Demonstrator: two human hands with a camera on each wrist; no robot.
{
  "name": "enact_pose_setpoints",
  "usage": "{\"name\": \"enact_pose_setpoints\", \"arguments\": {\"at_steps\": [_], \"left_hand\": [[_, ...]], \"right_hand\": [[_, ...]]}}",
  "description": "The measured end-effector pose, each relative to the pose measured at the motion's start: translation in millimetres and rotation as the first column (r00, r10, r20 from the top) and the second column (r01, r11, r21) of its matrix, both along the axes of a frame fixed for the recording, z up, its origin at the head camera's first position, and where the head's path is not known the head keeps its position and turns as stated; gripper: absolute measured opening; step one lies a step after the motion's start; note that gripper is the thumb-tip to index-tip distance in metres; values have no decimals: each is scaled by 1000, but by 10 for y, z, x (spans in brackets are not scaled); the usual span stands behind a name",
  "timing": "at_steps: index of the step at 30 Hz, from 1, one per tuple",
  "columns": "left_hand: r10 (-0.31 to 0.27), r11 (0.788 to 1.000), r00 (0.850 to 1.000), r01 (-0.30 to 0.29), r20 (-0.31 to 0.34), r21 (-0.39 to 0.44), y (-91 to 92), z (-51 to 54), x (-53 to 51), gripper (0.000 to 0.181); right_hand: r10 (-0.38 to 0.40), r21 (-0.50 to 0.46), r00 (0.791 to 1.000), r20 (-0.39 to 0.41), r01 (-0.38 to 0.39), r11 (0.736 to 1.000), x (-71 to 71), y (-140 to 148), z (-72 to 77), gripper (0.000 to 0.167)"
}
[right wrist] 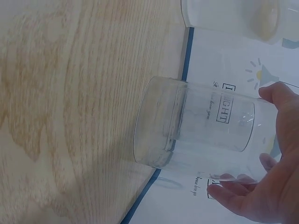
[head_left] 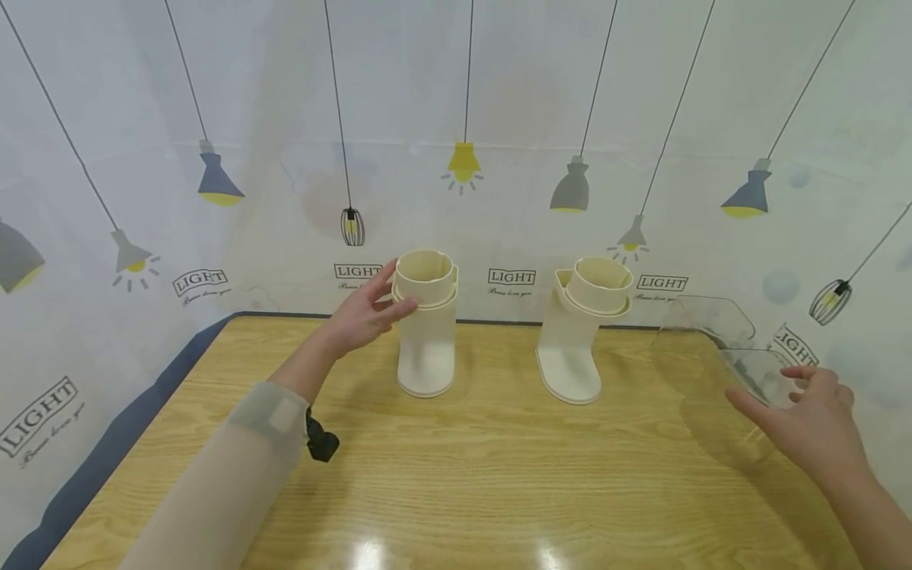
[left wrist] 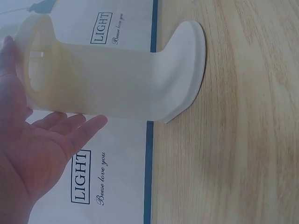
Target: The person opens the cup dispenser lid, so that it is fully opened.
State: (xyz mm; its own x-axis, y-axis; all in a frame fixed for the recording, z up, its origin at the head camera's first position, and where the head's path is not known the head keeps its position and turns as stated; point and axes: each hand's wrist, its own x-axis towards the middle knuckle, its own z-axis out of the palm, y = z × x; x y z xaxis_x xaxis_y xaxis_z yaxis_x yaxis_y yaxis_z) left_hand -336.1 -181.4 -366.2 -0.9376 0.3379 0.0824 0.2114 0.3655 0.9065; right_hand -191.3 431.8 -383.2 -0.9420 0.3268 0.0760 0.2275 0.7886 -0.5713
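My left hand (head_left: 363,321) holds the upper ring of the left cream-coloured plastic stand (head_left: 426,348), thumb at the front and fingers round the side. This stand is upright on the table, with a round collar (head_left: 420,289) in its ring. In the left wrist view, several fingers lie along its side. My right hand (head_left: 815,416) curves around the upper end of a clear plastic container (right wrist: 210,130) at the table's right side. Some fingers show through or behind its wall in the right wrist view. The container's exact outline is hard to tell in the head view.
A second cream-coloured stand (head_left: 570,348), also with a round collar, stands to the right of the first. Beneath everything is a wood-grain table (head_left: 456,475). A pale curtain (head_left: 399,95) printed with lamps hangs close behind the table and at its sides.
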Motion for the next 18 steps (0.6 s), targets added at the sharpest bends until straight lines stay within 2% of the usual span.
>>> {"name": "enact_pose_setpoints", "arguments": {"at_steps": [6, 8, 10, 14, 16, 18], "left_hand": [[3, 1000, 1000, -3, 7, -5, 2, -6, 0, 90], [7, 1000, 1000, -7, 7, -14, 4, -7, 2, 91], [9, 1000, 1000, -9, 1, -24, 5, -9, 4, 92], [27, 999, 1000, -27, -3, -33, -15, -4, 41, 98], [41, 998, 999, -41, -17, -48, -39, 7, 85, 98], [47, 996, 998, -50, -49, -71, -68, 28, 151, 97]], "right_hand": [[-24, 34, 1000, -6, 24, 999, 14, -26, 25, 112], [-36, 49, 998, -42, 38, 998, 34, -77, 44, 111], [-37, 59, 993, -116, 44, 997, 53, -160, 75, 106], [33, 88, 960, -277, -9, 996, 81, -396, 187, 87], [109, 83, 940, -324, -86, 993, 87, -529, 260, 77], [204, 95, 907, -368, -182, 979, 80, -660, 308, 70]]}}
